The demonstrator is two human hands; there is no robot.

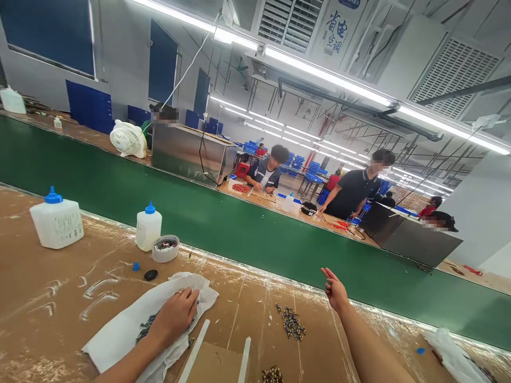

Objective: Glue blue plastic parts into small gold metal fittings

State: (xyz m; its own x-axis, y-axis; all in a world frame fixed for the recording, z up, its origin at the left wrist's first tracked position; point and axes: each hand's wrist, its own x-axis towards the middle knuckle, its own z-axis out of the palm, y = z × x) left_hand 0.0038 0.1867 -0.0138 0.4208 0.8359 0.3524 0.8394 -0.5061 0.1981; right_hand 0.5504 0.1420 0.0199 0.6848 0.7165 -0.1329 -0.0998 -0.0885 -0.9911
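My left hand (178,314) rests over a crumpled white sheet (120,335). Its fingers are bent down and drawn together, and the fingertips are hidden, so anything in them does not show. Beside the wrist, a cluster of small dark bluish parts (146,327) lies on the sheet. Raised near the edge of the green belt, my right hand (336,291) has two fingers stretched out and the others curled, with nothing visible in it. Below and left of it is a loose pile of small dark and brass-coloured parts (293,323); a second pile (272,374) sits at the bottom edge.
Two white bottles with blue caps, one large (58,223) and one small (149,229), stand left of a round tub (165,249). A black cap (150,275) lies nearby. The green belt (255,229) crosses behind; people work beyond it. Clear plastic (459,348) lies right.
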